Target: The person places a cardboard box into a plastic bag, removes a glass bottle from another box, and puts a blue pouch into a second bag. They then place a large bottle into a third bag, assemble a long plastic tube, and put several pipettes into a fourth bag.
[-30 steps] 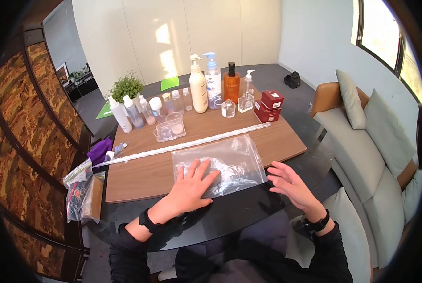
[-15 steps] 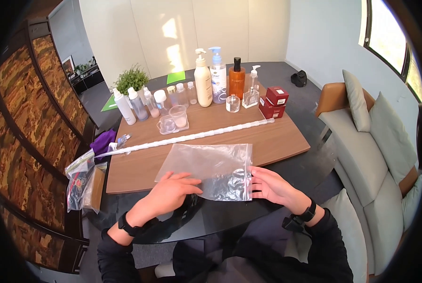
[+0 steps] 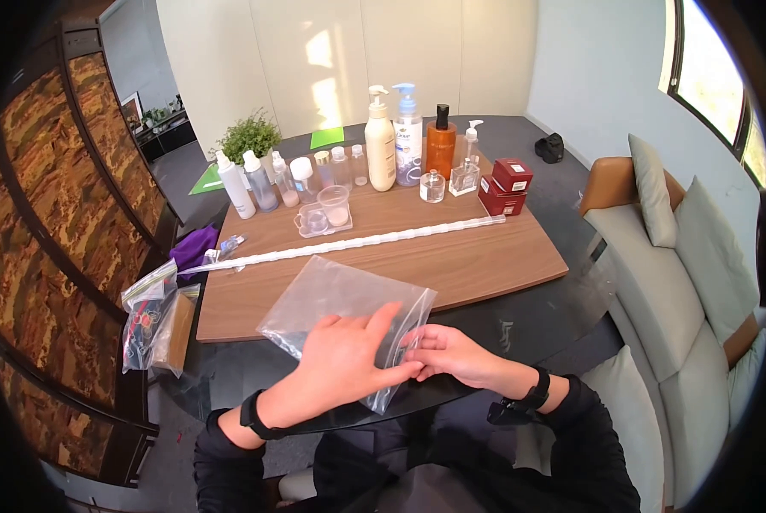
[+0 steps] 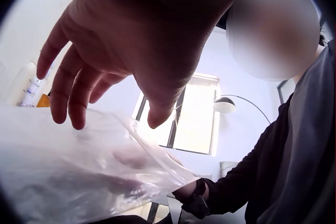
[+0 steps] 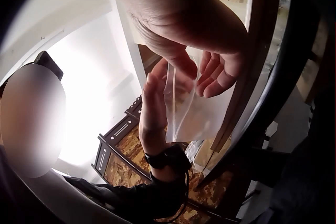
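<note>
A clear zip-top plastic bag (image 3: pixel 319 286) is raised at the front edge of the wooden board, its zip edge turned toward the right. My right hand (image 3: pixel 458 355) pinches the bag by that zip edge, thumb against fingers, which the right wrist view shows close up. Spread over the near side of the bag is my left hand (image 3: pixel 340 363), thumb reaching toward the right fingertips. In the left wrist view the fingers of the left hand (image 4: pixel 121 40) hang loosely apart above the plastic bag (image 4: pixel 63 166), gripping nothing.
Small bottles and pump bottles (image 3: pixel 380 145) line the back of the wooden board (image 3: pixel 477 261), with red boxes (image 3: pixel 507 188) at right. A long white strip (image 3: pixel 357 244) lies across it. Filled bags (image 3: pixel 156 325) stand at left; a sofa (image 3: pixel 639 256) is at right.
The bag has been lifted from lying flat and tilted toward me. The right hand came in from beside it and took its zip edge; the left hand moved off its surface toward the right hand.
</note>
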{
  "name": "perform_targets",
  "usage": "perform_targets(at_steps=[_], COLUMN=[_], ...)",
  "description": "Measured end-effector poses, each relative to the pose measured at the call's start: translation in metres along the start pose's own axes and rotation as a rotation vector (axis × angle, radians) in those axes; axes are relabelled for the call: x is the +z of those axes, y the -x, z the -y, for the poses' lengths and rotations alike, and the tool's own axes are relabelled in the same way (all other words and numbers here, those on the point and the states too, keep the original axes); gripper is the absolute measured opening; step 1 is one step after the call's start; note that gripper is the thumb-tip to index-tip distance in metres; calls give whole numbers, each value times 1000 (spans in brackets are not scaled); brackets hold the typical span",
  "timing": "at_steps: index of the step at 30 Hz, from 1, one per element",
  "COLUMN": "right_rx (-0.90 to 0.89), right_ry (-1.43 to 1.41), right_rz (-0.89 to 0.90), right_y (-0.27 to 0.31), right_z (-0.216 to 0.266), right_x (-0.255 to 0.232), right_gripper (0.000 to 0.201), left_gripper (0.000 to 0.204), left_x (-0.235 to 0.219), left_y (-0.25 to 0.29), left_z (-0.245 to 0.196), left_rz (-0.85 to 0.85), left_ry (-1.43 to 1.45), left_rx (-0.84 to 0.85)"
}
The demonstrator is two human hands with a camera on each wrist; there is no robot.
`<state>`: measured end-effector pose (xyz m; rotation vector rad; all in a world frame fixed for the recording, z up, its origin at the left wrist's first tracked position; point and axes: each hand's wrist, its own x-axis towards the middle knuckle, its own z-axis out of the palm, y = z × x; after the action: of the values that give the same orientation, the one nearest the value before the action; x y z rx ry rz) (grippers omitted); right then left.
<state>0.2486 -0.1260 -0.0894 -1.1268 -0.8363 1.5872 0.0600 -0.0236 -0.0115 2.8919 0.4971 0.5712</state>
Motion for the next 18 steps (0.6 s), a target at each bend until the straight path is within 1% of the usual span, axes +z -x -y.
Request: perform_targets(at_steps=[2,6,9,12,15,18], right_rx=[-28,-50,-27,0,-19,-19], right_ry=[28,126,122,75,33,88], right_rz=[13,-57,-121,-167,-184,-195], right_y=[1,6,15,21,23,24], right_z=[-2,-5,-6,-5,-7,-4], right_x=[2,-8,-21,-28,-29,-22], right_gripper=[29,27,25,24,24,25], left_gripper=[63,52,45,41,40,40], left_x=[12,19,12,2,-3,-1], left_y=[-2,2,5,5,4,1], left_z=[-1,7,10,4,1,3], left_rz=[-20,-41,-210,-317,-405,-495], left_ry=[-15,45,63,104,114,131], left_rx=[4,0,53,60,108,179])
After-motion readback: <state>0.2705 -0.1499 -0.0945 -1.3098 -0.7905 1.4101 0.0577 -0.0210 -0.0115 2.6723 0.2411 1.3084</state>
